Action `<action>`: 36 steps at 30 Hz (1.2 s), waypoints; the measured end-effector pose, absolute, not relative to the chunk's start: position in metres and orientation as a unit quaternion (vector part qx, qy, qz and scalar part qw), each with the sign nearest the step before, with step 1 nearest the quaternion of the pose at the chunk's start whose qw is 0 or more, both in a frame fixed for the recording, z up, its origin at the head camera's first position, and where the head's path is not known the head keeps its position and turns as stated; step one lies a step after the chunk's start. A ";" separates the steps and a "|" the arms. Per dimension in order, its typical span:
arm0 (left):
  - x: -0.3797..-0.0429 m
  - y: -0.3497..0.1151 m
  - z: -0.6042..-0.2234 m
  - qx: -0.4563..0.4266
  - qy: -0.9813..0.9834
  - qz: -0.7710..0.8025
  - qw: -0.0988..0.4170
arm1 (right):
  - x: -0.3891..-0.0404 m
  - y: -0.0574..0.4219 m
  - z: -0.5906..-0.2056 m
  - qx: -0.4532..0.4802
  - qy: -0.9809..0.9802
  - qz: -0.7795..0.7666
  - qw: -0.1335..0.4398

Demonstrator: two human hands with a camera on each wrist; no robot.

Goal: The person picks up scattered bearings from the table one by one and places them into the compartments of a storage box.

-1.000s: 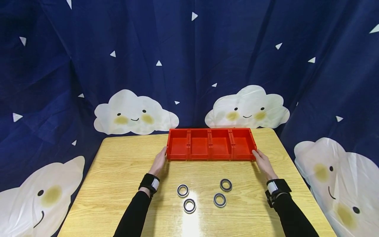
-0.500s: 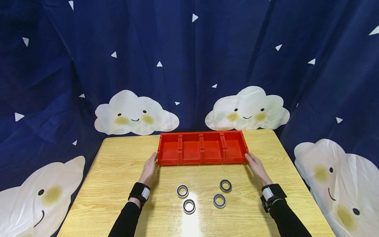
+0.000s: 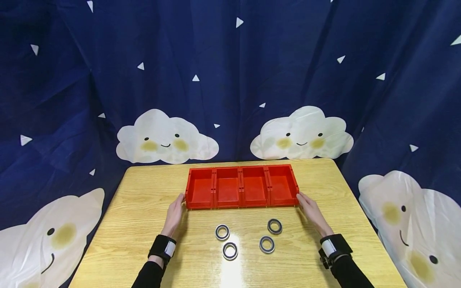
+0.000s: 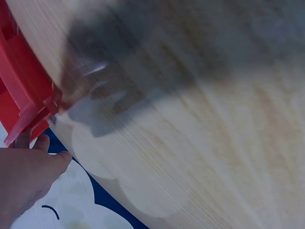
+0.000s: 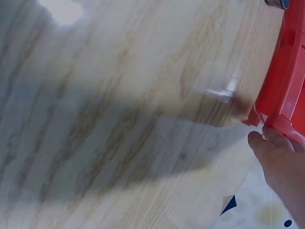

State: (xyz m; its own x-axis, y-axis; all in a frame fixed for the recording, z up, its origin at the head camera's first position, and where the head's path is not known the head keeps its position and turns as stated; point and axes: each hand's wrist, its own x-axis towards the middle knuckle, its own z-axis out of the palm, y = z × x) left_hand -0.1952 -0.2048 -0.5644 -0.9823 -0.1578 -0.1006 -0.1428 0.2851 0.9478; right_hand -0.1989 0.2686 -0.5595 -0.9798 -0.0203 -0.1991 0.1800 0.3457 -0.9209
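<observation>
A red plastic divided tray [image 3: 241, 208] with a row of several compartments lies toward the back of the table. My left hand [image 3: 174, 214] grips its left end near the front corner; in the left wrist view, the fingers [image 4: 42, 142] lie against the red end wall. At the opposite end, my right hand [image 3: 312, 213] holds the front right corner, with its fingertips [image 5: 272, 135] at the tray's edge in the right wrist view. Several ball bearings, metal rings with dark seals, lie in front of the tray: two at left [image 3: 222, 227] and two at right [image 3: 267, 250].
The light wood table [image 3: 137, 216] stretches past both hands, with its back edge just behind the tray. A dark blue curtain [image 3: 230, 80] with white smiling clouds hangs behind and at both sides. Light glares off the table's front middle.
Both hands have brought the red tray to the left and nearer to me, away from the table's back edge. The bearings have stayed in place.
</observation>
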 end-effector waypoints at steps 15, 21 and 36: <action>-0.172 -0.210 -0.565 0.100 -0.817 -0.568 0.010 | -0.181 0.269 -0.562 0.042 0.817 -0.569 0.083; -0.169 -0.209 -0.567 0.098 -0.818 -0.566 0.010 | -0.174 0.271 -0.562 0.037 0.809 -0.580 0.086; -0.166 -0.198 -0.564 0.076 -0.867 -0.491 0.035 | -0.172 0.272 -0.557 0.026 0.831 -0.552 0.070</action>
